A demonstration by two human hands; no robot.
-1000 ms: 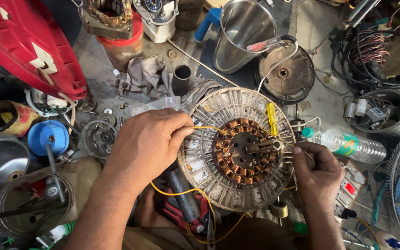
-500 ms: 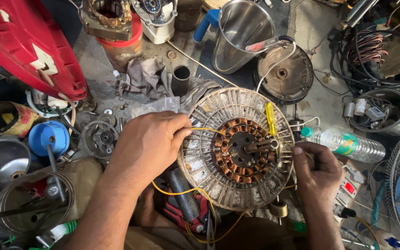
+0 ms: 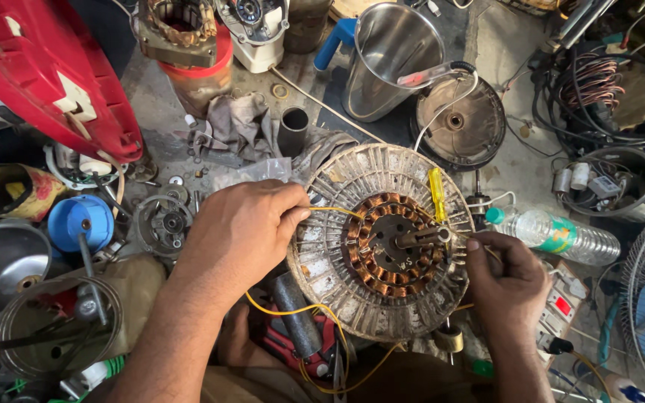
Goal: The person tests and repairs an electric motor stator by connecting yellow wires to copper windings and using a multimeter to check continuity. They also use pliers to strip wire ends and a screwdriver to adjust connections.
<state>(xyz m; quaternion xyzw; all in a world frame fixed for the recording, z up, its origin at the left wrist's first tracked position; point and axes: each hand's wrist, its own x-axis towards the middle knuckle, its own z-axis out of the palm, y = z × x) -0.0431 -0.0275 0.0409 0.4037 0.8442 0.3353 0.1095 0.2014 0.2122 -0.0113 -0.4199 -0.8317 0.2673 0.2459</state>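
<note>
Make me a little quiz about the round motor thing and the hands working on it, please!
1. True or false: the left hand pinches a yellow wire over the round motor.
2. What lies on the motor's upper right? A) yellow screwdriver B) spoon C) red brush
3. Fill in: the right hand is at the motor's ____ edge, fingertips near the centre shaft.

Key: 1 true. 2 A, the yellow screwdriver. 3 right.
</note>
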